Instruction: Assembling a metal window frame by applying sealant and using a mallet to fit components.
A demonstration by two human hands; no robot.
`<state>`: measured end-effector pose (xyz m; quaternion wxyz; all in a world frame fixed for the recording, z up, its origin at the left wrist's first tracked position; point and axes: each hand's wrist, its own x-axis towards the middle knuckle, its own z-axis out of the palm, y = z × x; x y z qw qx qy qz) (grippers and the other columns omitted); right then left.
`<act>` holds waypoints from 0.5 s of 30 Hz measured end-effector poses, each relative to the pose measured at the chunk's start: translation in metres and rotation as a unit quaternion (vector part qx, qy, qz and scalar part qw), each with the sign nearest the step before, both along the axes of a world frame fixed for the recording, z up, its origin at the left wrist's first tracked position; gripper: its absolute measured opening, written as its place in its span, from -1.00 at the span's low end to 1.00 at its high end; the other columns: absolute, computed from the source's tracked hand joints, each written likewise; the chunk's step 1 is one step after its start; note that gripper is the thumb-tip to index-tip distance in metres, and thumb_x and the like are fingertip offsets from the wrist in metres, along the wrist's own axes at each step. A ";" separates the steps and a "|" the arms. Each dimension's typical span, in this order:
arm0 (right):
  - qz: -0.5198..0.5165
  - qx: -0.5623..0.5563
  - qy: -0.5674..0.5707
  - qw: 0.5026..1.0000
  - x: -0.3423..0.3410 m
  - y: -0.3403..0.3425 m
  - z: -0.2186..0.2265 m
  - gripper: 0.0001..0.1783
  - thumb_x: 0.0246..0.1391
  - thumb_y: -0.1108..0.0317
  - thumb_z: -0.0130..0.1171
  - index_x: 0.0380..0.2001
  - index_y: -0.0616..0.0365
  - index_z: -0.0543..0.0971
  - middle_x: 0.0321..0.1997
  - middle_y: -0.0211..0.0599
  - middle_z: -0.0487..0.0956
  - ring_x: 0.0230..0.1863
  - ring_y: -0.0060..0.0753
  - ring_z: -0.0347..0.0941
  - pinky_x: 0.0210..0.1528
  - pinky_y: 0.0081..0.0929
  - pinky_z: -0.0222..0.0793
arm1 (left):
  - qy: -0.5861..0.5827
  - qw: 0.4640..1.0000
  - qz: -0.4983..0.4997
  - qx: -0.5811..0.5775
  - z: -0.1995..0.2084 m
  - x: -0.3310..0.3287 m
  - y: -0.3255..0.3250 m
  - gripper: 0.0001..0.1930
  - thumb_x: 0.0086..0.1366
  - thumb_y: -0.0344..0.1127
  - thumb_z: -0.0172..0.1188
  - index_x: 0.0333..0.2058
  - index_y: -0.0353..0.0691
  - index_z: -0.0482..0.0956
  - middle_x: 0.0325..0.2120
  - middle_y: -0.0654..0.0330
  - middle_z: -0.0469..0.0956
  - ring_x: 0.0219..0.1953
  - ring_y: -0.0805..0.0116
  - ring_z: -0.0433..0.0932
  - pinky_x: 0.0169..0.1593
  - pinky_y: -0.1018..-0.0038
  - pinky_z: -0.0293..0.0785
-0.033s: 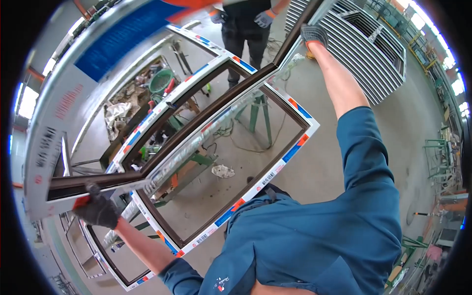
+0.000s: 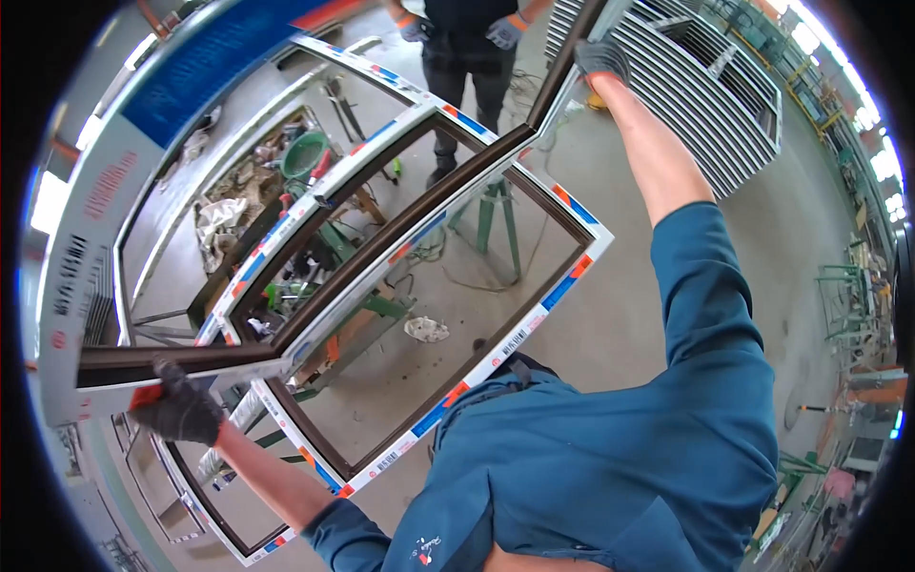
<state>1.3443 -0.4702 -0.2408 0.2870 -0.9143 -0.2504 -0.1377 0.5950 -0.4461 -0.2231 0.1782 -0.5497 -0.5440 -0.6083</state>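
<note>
A large window frame (image 2: 405, 210) with a dark brown profile and white, blue and red protective film is raised in front of me, tilted. My left hand (image 2: 181, 405), in a dark glove, is closed around its lower left edge, fingertips over the brown profile. On the far right side my right hand (image 2: 603, 62), gloved in grey, grips the same frame with its arm stretched out. Below it and close to my waist lies a second window frame (image 2: 562, 291) with similar film, which the raised one partly covers.
Across from me stands a person (image 2: 469, 57) with gloved hands lowered. Slatted panels (image 2: 667, 105) are at the far right. Past the frames are a green bowl (image 2: 305, 155) among clutter and a green trestle (image 2: 500, 229). More frames (image 2: 195, 496) lean at lower left.
The raised window frame has shifted slightly left, and both my hands have moved a little with it. My grip looks the same.
</note>
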 end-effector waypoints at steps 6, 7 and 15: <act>0.127 -0.126 -0.086 0.980 -0.042 -0.010 0.019 -0.55 -0.03 -0.05 0.07 -0.45 0.15 0.66 -0.40 0.07 0.60 -0.28 0.09 0.57 -0.20 -0.08 0.46 | 0.095 0.982 0.162 0.002 0.001 -0.027 -0.004 -0.32 0.02 0.10 0.44 -0.09 -0.40 0.53 -0.26 -0.05 0.58 -0.29 0.01 0.58 -0.20 0.21 0.54; 0.131 -0.135 -0.099 0.977 -0.047 -0.012 0.023 -0.55 -0.02 -0.04 0.06 -0.45 0.15 0.66 -0.40 0.07 0.61 -0.28 0.08 0.57 -0.20 -0.08 0.47 | 0.116 0.980 0.159 0.002 -0.007 -0.037 0.002 -0.27 0.02 0.09 0.44 -0.02 -0.41 0.49 -0.21 -0.09 0.57 -0.26 0.01 0.59 -0.18 0.24 0.56; 0.189 -0.201 -0.205 0.939 -0.106 -0.029 0.035 -0.56 0.04 -0.01 -0.01 -0.45 0.13 0.67 -0.36 0.01 0.63 -0.30 0.01 0.58 -0.22 -0.08 0.48 | 0.045 0.985 0.145 -0.078 -0.029 -0.092 -0.022 -0.25 0.07 0.02 0.43 0.09 -0.40 0.44 -0.14 -0.10 0.58 -0.21 0.05 0.62 -0.14 0.29 0.58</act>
